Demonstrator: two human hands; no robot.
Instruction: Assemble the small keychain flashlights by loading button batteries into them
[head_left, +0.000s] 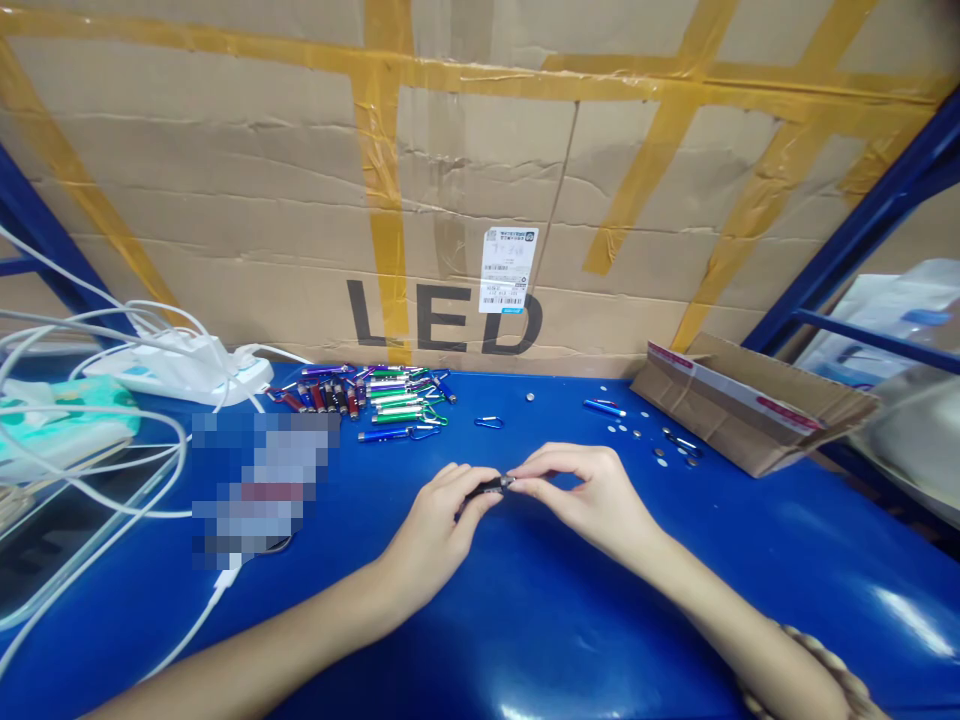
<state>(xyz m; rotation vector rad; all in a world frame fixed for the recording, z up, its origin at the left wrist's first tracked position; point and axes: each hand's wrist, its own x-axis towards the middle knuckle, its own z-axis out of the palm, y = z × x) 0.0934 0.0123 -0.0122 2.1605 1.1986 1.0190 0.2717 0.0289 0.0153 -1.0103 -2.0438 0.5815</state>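
Note:
A small black tube (487, 487) is held in my left hand (441, 520), its fingers wrapped round it. My right hand (592, 490) pinches the tube's right end, or a small part there, between thumb and fingertips; the exact piece is too small to tell. Beyond my left hand lies a pile of coloured metal tubes with carabiner clips (397, 405). A lone blue carabiner (489, 422) rests on the blue table (525, 620) beyond my hands. To the right are a blue tube (604, 408), a dark clip (681, 442) and several small round pieces (660, 452).
An open cardboard box (742, 410) stands at the right. A large taped carton (300, 200) forms the back. On the left are a white power strip (187, 370), white cables, a blurred-out device (262, 490) with a cable, and a dark tablet-like device (75, 530).

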